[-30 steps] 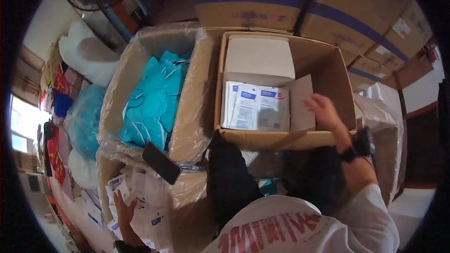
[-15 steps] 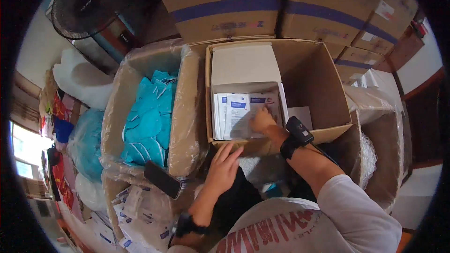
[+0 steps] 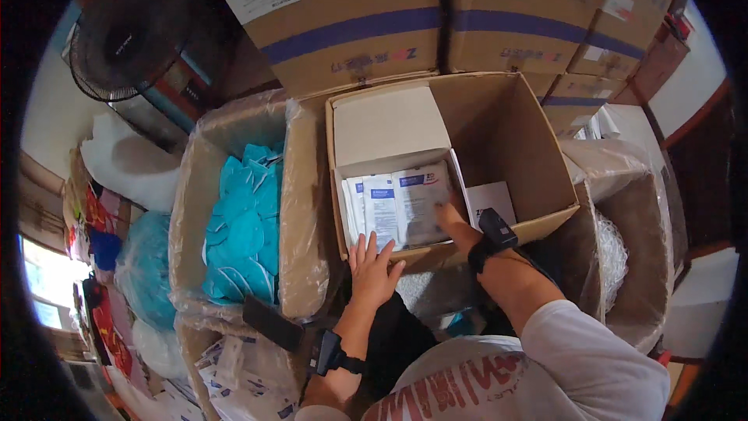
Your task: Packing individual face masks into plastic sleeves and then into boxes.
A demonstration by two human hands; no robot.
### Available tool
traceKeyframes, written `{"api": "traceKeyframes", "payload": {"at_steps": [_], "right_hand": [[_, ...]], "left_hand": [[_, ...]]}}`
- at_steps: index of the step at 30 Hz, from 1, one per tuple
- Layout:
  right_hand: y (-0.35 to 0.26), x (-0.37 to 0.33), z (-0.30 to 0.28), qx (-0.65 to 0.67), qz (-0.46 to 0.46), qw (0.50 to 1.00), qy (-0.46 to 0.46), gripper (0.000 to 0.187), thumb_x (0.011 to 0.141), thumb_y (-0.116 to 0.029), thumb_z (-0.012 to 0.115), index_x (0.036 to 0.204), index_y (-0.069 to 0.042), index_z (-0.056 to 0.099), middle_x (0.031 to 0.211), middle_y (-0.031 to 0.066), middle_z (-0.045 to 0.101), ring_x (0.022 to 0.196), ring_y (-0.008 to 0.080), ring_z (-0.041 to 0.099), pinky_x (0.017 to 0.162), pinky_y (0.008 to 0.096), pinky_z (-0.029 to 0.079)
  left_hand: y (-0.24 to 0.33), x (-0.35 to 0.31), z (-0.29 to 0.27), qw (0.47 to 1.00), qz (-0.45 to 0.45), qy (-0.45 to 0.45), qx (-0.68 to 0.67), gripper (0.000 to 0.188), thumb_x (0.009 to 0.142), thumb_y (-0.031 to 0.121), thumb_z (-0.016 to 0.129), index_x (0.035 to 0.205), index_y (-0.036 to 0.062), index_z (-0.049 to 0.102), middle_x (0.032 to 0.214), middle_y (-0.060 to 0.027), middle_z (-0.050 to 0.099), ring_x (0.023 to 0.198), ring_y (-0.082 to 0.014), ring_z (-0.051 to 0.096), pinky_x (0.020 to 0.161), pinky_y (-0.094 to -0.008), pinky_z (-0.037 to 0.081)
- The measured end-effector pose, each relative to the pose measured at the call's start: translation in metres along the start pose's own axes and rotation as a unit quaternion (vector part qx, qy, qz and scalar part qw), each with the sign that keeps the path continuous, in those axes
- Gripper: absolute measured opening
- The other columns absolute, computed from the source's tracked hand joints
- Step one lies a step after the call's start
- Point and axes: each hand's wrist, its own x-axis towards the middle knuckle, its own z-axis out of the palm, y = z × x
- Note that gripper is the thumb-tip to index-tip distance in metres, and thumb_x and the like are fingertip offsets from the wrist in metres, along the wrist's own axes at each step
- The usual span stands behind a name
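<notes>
My left hand (image 3: 374, 271) rests with spread fingers on the front edge of a large brown carton (image 3: 510, 129), holding nothing. In the carton's left part stands a white box (image 3: 460, 175) with its lid flap (image 3: 389, 121) folded up at the back. Flat white packets (image 3: 421, 201) with blue labels fill the box side by side. My right hand (image 3: 453, 220) reaches into the box, at the right edge of the packets. Its fingers are partly hidden there, and whether they grip a packet is unclear.
A second white box (image 3: 492, 201) lies in the carton's right part. To the left, a plastic-lined carton (image 3: 298, 203) holds turquoise masks (image 3: 245, 226). A dark phone (image 3: 273, 323) lies at its front corner, above a carton of loose packets (image 3: 245, 378). Taped cartons (image 3: 351, 0) stack behind; a fan (image 3: 117, 47) stands far left.
My right hand has moved from on top of the packets to their right edge. My left hand has spread its fingers on the carton's front edge. The whole view has shifted slightly.
</notes>
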Motion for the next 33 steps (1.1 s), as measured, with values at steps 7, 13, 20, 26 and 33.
{"api": "traceKeyframes", "payload": {"at_steps": [7,13,20,26,33], "right_hand": [[-0.031,-0.029,-0.039,0.121,-0.013,0.992,0.016,0.042,0.078,-0.023,0.059,0.110,0.001,0.049,0.102,0.0189,0.058,0.094,0.0303,0.057,0.080,0.0360,0.044],[-0.069,-0.061,-0.072,0.178,-0.182,0.963,0.083,0.029,0.086,-0.018,0.050,0.109,0.000,0.048,0.089,0.0187,0.059,0.082,0.0295,0.059,0.070,0.0365,0.044],[-0.093,-0.144,-0.169,0.296,-0.272,0.913,-0.067,0.028,0.088,-0.018,0.051,0.110,-0.001,0.045,0.089,0.0051,0.054,0.083,0.0104,0.051,0.071,0.0259,0.042],[-0.064,-0.207,-0.201,0.424,-0.232,0.838,-0.255,0.046,0.085,-0.016,0.056,0.123,-0.002,0.035,0.118,0.0082,0.045,0.108,0.0161,0.044,0.092,0.0294,0.036],[-0.091,-0.234,-0.254,0.161,-0.361,0.879,-0.265,0.043,0.083,-0.020,0.059,0.119,-0.003,0.043,0.097,0.0117,0.056,0.086,0.0169,0.054,0.075,0.0320,0.044]], "left_hand": [[0.008,0.002,0.003,1.000,-0.001,-0.026,-0.003,0.048,0.080,0.041,0.055,0.119,0.0143,0.052,0.134,-0.0196,0.033,0.128,-0.0339,0.023,0.105,-0.0461,0.009],[0.003,0.008,-0.003,0.989,-0.060,-0.023,-0.132,0.051,0.082,0.039,0.054,0.123,0.0091,0.048,0.132,-0.0201,0.037,0.127,-0.0324,0.026,0.105,-0.0421,0.014],[0.052,0.044,-0.063,0.761,-0.114,0.086,-0.633,0.044,0.089,0.021,0.051,0.125,-0.0011,0.040,0.126,-0.0123,0.043,0.117,-0.0191,0.039,0.097,-0.0305,0.030],[0.092,0.016,-0.093,0.760,-0.076,0.001,-0.646,0.035,0.087,0.015,0.053,0.118,-0.0001,0.047,0.108,-0.0041,0.055,0.098,-0.0118,0.049,0.090,-0.0262,0.036],[0.115,-0.035,-0.121,0.896,0.031,-0.115,-0.427,0.037,0.083,0.013,0.058,0.117,0.0009,0.049,0.101,-0.0074,0.058,0.094,-0.0113,0.051,0.084,-0.0264,0.040]]}}
